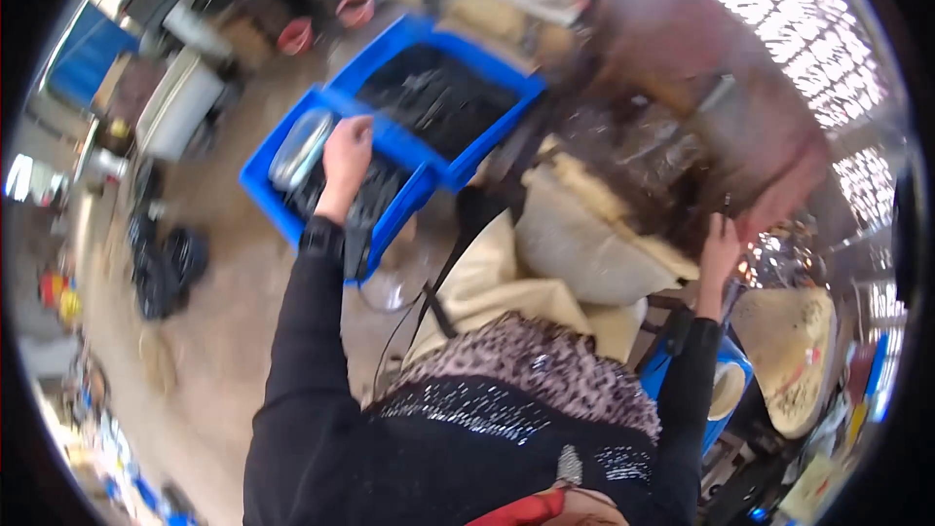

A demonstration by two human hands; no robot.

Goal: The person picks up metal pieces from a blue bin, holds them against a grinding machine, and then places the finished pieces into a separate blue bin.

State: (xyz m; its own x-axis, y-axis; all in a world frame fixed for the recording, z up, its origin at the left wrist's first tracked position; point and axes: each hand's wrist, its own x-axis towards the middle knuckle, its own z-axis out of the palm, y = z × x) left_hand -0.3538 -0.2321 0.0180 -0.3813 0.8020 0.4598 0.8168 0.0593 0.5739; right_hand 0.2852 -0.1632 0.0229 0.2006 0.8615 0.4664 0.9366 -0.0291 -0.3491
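Note:
My left hand is closed, held over the nearer blue bin. Beside its fingers an oval clear container rests at the bin's left end; whether the hand touches it I cannot tell. Dark pieces fill part of that bin. On the right, my right hand is closed by the edge of a dark brown workbench. A thin dark stick-like thing juts up from its fingers, too blurred to name.
A second blue bin with dark contents adjoins the first. A pale cloth covers my lap below the bench. A stool with a worn cushion stands at right. Black bags and pink baskets are on the floor.

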